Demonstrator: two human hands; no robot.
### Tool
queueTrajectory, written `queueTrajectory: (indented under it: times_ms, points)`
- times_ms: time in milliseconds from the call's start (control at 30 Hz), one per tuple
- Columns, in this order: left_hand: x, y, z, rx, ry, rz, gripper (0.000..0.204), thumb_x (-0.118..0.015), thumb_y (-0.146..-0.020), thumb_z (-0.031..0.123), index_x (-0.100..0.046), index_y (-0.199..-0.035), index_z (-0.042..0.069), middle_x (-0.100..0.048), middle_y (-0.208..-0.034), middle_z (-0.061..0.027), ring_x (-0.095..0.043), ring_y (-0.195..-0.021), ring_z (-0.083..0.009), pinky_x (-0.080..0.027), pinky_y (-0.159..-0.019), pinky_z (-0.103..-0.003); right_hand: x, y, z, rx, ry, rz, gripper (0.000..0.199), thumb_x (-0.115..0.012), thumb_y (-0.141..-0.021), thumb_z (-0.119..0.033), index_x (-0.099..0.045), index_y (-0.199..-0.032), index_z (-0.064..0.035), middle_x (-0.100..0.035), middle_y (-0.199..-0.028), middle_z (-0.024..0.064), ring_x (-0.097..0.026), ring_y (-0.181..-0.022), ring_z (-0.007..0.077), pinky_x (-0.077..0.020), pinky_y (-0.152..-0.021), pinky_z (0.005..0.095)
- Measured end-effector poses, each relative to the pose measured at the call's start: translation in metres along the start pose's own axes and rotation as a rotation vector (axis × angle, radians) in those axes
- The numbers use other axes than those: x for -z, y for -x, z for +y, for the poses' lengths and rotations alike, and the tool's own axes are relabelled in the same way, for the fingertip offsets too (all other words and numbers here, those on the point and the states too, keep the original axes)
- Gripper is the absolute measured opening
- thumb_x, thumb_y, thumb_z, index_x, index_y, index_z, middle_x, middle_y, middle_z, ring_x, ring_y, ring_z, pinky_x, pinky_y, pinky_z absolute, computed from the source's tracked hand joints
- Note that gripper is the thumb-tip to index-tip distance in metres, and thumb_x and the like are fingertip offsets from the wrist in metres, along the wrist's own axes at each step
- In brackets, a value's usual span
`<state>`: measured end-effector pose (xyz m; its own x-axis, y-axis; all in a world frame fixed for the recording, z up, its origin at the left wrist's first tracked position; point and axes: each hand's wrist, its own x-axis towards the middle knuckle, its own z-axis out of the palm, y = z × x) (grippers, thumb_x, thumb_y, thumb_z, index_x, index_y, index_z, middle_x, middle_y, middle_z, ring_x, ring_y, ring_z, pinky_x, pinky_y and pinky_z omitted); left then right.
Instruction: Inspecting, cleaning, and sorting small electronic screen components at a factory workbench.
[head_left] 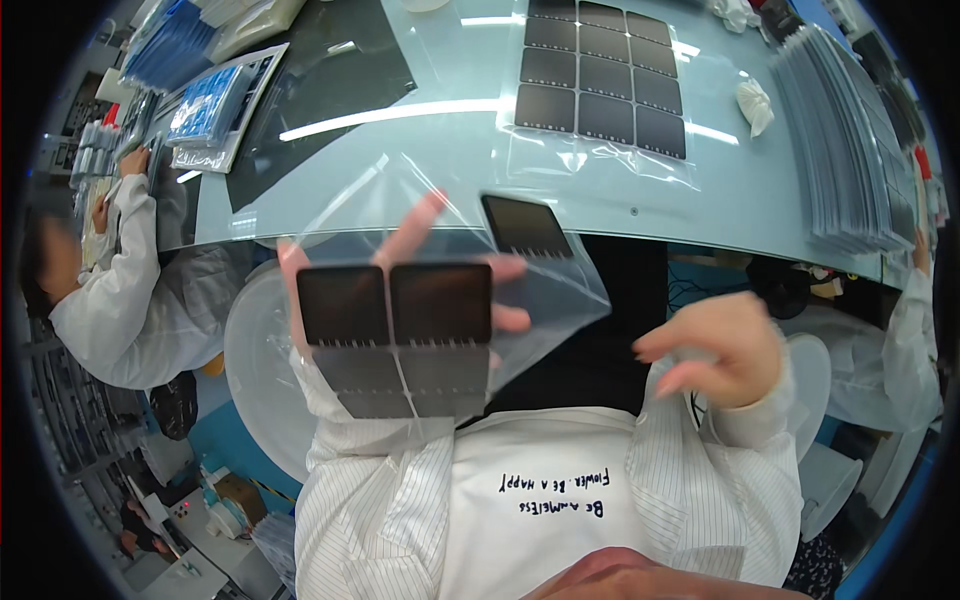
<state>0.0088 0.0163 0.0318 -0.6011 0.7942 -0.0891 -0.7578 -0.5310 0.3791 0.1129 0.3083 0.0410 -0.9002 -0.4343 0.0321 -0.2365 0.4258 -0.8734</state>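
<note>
The left hand (408,232) is spread wide behind a clear plastic pocket sheet (562,297), its fingers fanned out and seen partly through the film; whether any of them pinch the film, I cannot tell. Two dark rectangular panels (441,303) sit side by side in the sheet, directly over this palm, and two greyer rectangles (440,378) show just below them, nearer the wrist. A separate dark panel (525,225) lies tilted to the right of the left hand's fingertips, against the film near its upper edge; whether it is in a pocket cannot be made out.

The right hand (728,350) hangs well apart from the left, to the right of the sheet and not touching it. It is slightly blurred, with the thumb and forefinger standing apart.

Beyond both hands stretches a glossy pale tabletop (420,165). On it, ahead and between the hands, lies a filled sheet of dark panels (607,72) in three columns. Ahead and to the right of the right hand stand a crumpled white wad (755,107) and a thick stack of clear sheets (830,140). Ahead and left of the left hand are a dark flat sheet (325,95) and a blue bundle (205,105), with a white-coated co-worker (115,300) seated farther left
</note>
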Motion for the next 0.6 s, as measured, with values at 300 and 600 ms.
queueTrajectory:
  times_ms: [300,600]
  points:
    - [-0.023,-0.001,-0.036,0.304,0.205,0.125,0.117,-0.025,-0.064,0.089,-0.014,-0.143,0.003,-0.031,-0.134,-0.0343,-0.042,-0.114,-0.0526,-0.035,-0.098,-0.052,-0.013,-0.031,0.002,0.003,-0.066,0.018,0.066,-0.08,-0.063,-0.027,-0.055,-0.116,0.0041,-0.057,-0.111,0.0163,-0.058,-0.097,0.0281,-0.0474,-0.082,0.0335]
    - [-0.029,-0.001,-0.039,0.446,0.096,0.202,0.127,-0.021,-0.061,0.091,-0.012,-0.139,-0.008,-0.031,-0.137,-0.0289,-0.04,-0.124,-0.035,-0.033,-0.102,-0.041,-0.024,-0.024,0.032,-0.108,-0.469,-0.181,0.066,-0.085,-0.059,-0.026,-0.057,-0.112,0.0018,-0.057,-0.101,0.0102,-0.057,-0.089,0.0204,-0.0507,-0.074,0.0292]
